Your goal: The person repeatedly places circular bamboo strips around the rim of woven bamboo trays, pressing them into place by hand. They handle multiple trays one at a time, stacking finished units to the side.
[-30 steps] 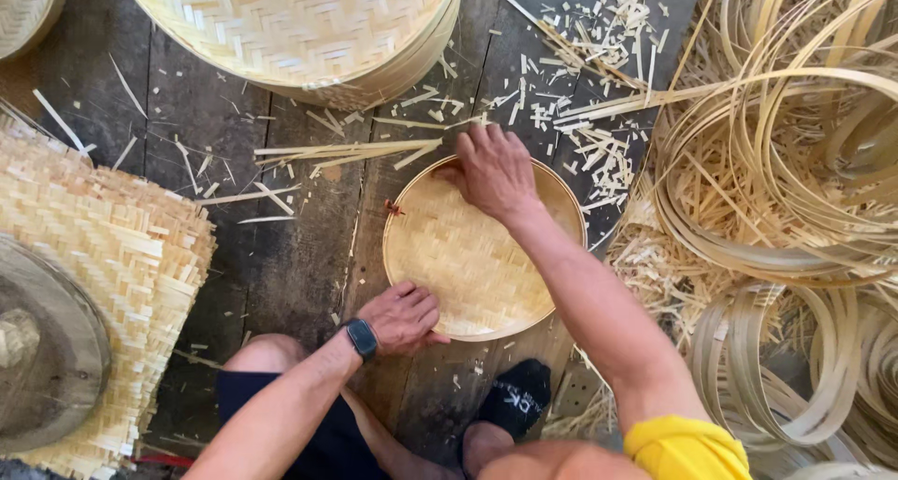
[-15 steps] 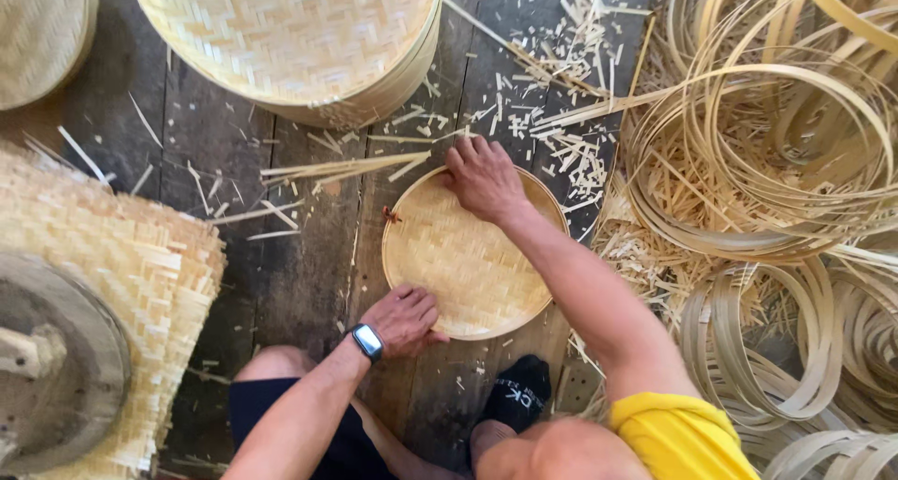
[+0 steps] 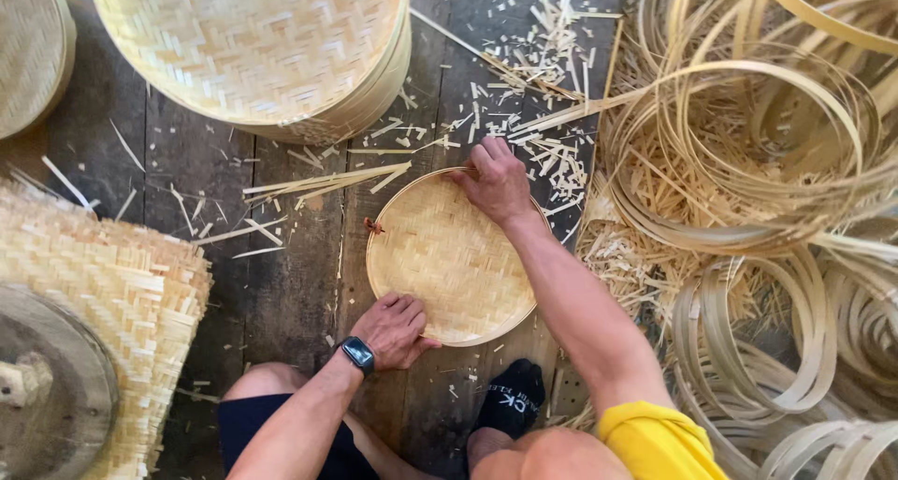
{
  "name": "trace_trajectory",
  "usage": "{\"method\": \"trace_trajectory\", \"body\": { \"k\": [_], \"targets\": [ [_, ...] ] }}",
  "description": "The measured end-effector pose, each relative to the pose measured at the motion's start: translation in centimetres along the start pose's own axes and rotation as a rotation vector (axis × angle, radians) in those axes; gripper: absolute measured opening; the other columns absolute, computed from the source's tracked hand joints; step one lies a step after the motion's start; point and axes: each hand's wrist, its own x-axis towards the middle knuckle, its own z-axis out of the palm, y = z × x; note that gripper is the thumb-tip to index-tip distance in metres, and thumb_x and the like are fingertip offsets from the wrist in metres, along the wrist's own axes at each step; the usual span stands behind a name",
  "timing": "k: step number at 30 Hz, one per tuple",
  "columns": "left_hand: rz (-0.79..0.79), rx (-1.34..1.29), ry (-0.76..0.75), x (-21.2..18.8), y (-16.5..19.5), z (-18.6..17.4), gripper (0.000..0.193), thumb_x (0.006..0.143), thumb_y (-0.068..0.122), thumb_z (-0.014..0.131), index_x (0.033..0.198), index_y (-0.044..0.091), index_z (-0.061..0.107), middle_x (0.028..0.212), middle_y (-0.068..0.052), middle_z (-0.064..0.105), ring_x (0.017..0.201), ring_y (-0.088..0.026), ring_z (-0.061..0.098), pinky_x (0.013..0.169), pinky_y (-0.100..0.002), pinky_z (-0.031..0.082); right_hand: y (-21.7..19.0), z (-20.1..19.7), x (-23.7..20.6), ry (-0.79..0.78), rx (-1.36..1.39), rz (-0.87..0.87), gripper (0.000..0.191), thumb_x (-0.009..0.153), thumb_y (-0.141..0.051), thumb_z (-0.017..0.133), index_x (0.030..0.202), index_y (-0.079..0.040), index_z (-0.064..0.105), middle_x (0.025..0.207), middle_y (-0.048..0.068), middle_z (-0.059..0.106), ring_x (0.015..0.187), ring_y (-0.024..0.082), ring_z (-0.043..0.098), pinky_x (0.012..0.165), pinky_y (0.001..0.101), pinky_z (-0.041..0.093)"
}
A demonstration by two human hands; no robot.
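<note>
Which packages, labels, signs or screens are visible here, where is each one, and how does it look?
Smartwatch: on the left wrist, just behind the left hand; small rounded square screen, dark and unlit, black band.
Sock: bottom centre, on the foot on the plank floor; black with small white lettering.
No packages or signs in view.

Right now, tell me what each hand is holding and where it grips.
Both hands hold the small round woven tray by its rim: the left hand at the near edge, the right hand at the far edge. It lies flat on the plank floor.
</note>
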Motion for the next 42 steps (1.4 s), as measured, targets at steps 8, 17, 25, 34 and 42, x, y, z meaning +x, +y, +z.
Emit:
{"method": "trace_trajectory", "body": {
  "k": [8,17,25,34,42],
  "targets": [
    [0.036,-0.015,-0.006,0.3,0.4,-0.6,0.04,0.091,0.045,0.066,0.085,0.005,0.061,0.095,-0.011,0.063,0.099,-0.029,0.061,0.089,-0.042,0.043,2.0,-2.1,-6.2,0.154,-0.112,0.262,0.029,0.087,-0.02,0.084,0.08,-0.007,0.06,0.081,0.009,0.059,0.077,0.031,0.061,0.065,0.0437,0.049],
    [-0.08,-0.04,-0.02,0.9,2.8,-0.9,0.039,0.089,0.042,0.072,0.081,0.006,0.06,0.089,-0.011,0.06,0.092,-0.028,0.06,0.083,-0.042,0.042,1.2,-5.0,-11.6,0.161,-0.163,0.122,0.03,0.082,-0.016,0.078,0.106,0.001,0.069,0.094,0.015,0.061,0.09,0.036,0.06,0.081,0.0479,0.049],
    [-0.29,-0.116,0.14,2.7,5.6,0.7,0.032,0.081,0.037,0.079,0.072,0.012,0.062,0.081,-0.006,0.06,0.088,-0.027,0.061,0.085,-0.042,0.042,-2.6,-4.0,-23.5,-0.427,0.228,-0.018,0.013,0.08,-0.022,0.082,0.092,-0.018,0.079,0.091,0.003,0.067,0.097,0.027,0.063,0.09,0.0423,0.049],
    [-0.413,-0.166,-0.009,3.2,4.4,0.5,0.039,0.072,0.046,0.085,0.067,0.011,0.069,0.076,-0.006,0.063,0.085,-0.027,0.062,0.083,-0.042,0.043,0.1,-1.5,-18.0,-0.98,0.198,0.334,0.034,0.054,-0.035,0.094,0.079,-0.016,0.08,0.08,0.001,0.071,0.083,0.025,0.07,0.075,0.0401,0.054],
    [-0.301,-0.165,0.03,1.8,3.2,1.5,0.036,0.072,0.041,0.084,0.073,0.009,0.067,0.082,-0.007,0.064,0.09,-0.027,0.062,0.085,-0.043,0.045,-1.9,-2.0,-22.1,-0.539,0.173,-0.102,0.015,0.075,-0.016,0.084,0.088,-0.015,0.076,0.094,0.0,0.065,0.102,0.022,0.061,0.09,0.0381,0.044]
  ]
}}
